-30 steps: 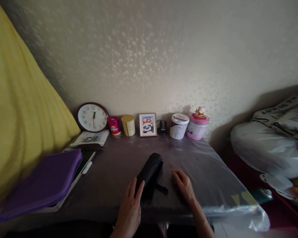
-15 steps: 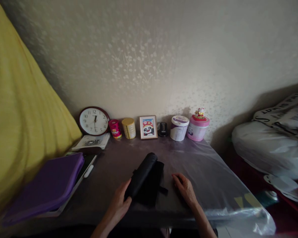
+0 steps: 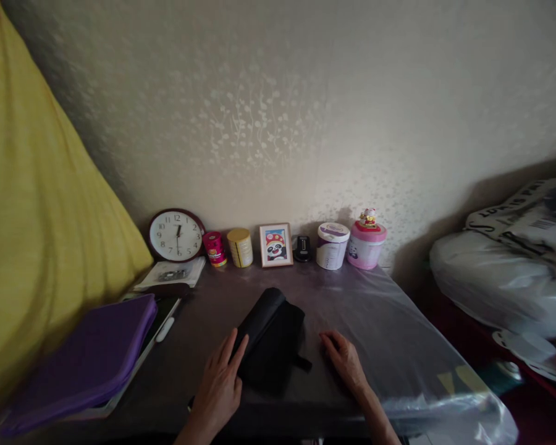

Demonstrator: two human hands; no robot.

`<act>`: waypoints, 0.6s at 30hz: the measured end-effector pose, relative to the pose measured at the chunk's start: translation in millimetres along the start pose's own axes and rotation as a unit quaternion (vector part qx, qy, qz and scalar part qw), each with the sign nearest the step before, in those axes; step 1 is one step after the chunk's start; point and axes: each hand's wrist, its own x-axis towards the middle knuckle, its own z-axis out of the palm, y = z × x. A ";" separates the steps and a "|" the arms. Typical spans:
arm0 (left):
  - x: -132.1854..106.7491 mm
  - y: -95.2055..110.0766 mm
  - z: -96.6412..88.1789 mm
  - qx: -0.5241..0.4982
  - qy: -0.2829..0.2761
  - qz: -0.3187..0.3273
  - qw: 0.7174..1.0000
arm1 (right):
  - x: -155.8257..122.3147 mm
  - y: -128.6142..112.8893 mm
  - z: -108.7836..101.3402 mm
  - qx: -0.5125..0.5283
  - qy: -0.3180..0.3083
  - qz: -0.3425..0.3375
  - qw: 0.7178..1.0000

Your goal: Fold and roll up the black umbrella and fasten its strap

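A black, partly rolled sheet or pouch [image 3: 273, 343] lies on the table in front of me, with a thick roll along its left side and a flat part to the right. A short black strap [image 3: 303, 363] sticks out from its right edge. My left hand [image 3: 220, 374] lies along the lower left of the roll, fingers stretched out and touching it. To the right of the strap, apart from it, my right hand [image 3: 343, 357] rests on the table with its fingers loosely curled in. Nothing shows in that hand, and its palm side is hidden.
A purple case [image 3: 88, 352] lies on flat items at left, near a white-capped pen [image 3: 165, 329]. Along the wall stand a clock [image 3: 176, 235], tins, a panda picture frame [image 3: 276, 246] and pink tub [image 3: 366, 250]. White bags [image 3: 486, 272] sit beyond the table's right edge.
The roll has turned lower and flatter, and more of the flat black part shows. My left hand went from gripping the roll's end to lying on it with fingers extended. My right hand stayed put.
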 end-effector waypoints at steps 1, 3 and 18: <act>2.0 -5.3 -0.9 -0.003 -0.010 -0.010 1.000 | -0.2 -0.6 -0.3 -0.002 0.000 -0.002 1.000; 6.4 -15.4 -2.6 -0.004 -0.031 -0.030 0.999 | -0.3 -0.8 -0.5 -0.003 0.004 -0.008 1.000; 32.2 -17.3 -33.4 -0.302 -0.116 -0.143 0.935 | 1.1 7.7 4.3 0.014 0.041 -0.048 0.998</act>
